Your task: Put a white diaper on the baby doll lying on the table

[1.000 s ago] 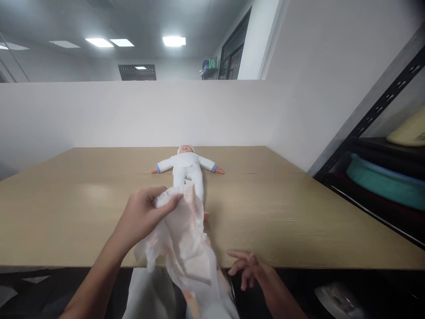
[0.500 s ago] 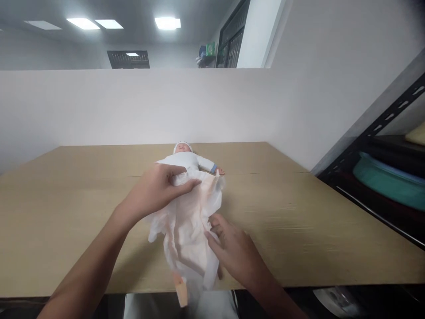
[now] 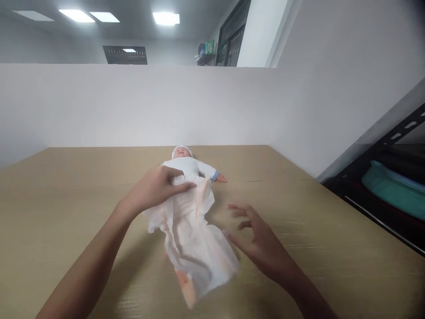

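One white diaper w/ orange patches [image 3: 191, 243], spread out over the worktop [image 3: 288, 248] — can't tell if its lower end rests there. L hand [image 3: 175, 181] pinches its far end btwn thumb & fingers. R hand [image 3: 239, 221], well apart from L, fingers loosely parted, nothing in it; thumb by diaper's right side, contact unclear. Beyond — doll [image 3: 189, 167] on its back, head nr worktop's far edge. Black rack [image 3: 375, 148] w/ teal item [image 3: 395, 188] past right edge.
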The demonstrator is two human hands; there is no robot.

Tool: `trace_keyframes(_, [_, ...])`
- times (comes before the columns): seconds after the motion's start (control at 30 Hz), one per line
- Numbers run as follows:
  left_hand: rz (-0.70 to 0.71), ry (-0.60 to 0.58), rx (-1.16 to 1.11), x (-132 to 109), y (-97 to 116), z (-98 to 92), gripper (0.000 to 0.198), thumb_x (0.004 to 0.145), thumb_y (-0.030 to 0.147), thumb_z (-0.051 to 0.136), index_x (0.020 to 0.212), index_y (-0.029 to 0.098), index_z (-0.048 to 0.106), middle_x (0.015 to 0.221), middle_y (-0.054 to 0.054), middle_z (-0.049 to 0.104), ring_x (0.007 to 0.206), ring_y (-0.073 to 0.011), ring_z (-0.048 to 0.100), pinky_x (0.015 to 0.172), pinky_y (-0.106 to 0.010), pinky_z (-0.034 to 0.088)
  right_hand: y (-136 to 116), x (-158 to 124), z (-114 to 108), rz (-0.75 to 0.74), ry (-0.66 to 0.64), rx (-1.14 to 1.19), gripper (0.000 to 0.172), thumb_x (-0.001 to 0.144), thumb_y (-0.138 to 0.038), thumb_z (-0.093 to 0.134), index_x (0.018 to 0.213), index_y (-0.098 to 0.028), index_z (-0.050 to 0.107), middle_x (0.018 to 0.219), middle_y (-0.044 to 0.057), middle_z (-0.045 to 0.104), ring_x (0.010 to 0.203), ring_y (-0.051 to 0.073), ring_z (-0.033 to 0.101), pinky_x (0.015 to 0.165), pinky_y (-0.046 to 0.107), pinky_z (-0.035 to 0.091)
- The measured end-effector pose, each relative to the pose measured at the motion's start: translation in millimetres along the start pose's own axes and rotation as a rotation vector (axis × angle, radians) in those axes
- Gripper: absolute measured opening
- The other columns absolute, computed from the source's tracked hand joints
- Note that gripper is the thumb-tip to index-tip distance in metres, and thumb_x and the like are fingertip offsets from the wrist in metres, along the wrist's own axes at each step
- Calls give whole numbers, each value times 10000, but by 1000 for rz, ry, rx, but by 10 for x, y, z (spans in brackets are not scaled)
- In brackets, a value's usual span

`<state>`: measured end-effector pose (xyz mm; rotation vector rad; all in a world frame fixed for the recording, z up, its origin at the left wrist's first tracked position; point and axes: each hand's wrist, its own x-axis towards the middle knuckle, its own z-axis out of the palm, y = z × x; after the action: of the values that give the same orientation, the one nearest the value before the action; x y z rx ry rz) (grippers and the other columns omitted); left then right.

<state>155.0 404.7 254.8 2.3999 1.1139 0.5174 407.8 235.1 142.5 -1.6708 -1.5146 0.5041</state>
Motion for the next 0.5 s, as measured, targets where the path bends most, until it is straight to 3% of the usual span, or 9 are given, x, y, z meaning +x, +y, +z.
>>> trace_keyframes(0.1, [-5, -19, -9, 66, -59, 48, 620, 943, 721, 643, 667, 201, 452, 649, 36, 337, 606, -119, 304, 529, -298, 191, -163, 128, 50, -158, 223, -64, 552, 956, -432, 757, 1444, -327, 522, 1437, 114, 638, 1204, 325, 657, 983, 506, 581])
trace_keyframes(0.23, [64, -92, -49, 147, -151, 76, 613, 941, 716, 662, 672, 200, 470, 639, 45, 322, 605, -117, 290, 538, -304, 194, -398, 493, 156, -430, 204, -170, 675, 938, -351, 794, 1524, -327, 461, 1566, 113, 562, 1448, 351, 515, 1187, 571, 445])
trace_keyframes(0.3, [96, -153, -71, 184, -193, 87, 582, 940, 730, 659, 708, 209, 543, 629, 51, 325, 596, -120, 281, 537, -307, 199, -473, 745, 187, -488, 130, -201, 613, 920, -334, 816, 1466, -300, 538, 1525, 113, 610, 1425, 355, 538, 1197, 568, 413])
trace_keyframes(0.37, [124, -176, -57, 217, -234, 91, 566, 955, 720, 644, 720, 210, 574, 619, 51, 357, 592, -122, 295, 550, -307, 221, -511, 997, 184, -466, -5, -188, 367, 929, -336, 803, 1266, -269, 674, 1307, 80, 740, 1259, 329, 647, 1115, 506, 461])
trace_keyframes(0.43, [140, -168, -3, 247, -289, 74, 528, 977, 678, 630, 733, 211, 591, 629, 40, 443, 603, -132, 358, 573, -306, 261, -518, 1211, 148, -358, -202, -126, 163, 970, -387, 752, 1055, -250, 731, 1018, 27, 780, 993, 265, 707, 905, 392, 519])
trace_keyframes(0.5, [153, -179, 39, 274, -370, 27, 448, 978, 636, 642, 810, 221, 632, 719, 15, 585, 663, -158, 474, 605, -307, 318, -497, 1367, 99, -260, -367, -67, 225, 1001, -462, 700, 997, -242, 747, 886, 0, 750, 826, 218, 677, 727, 317, 481])
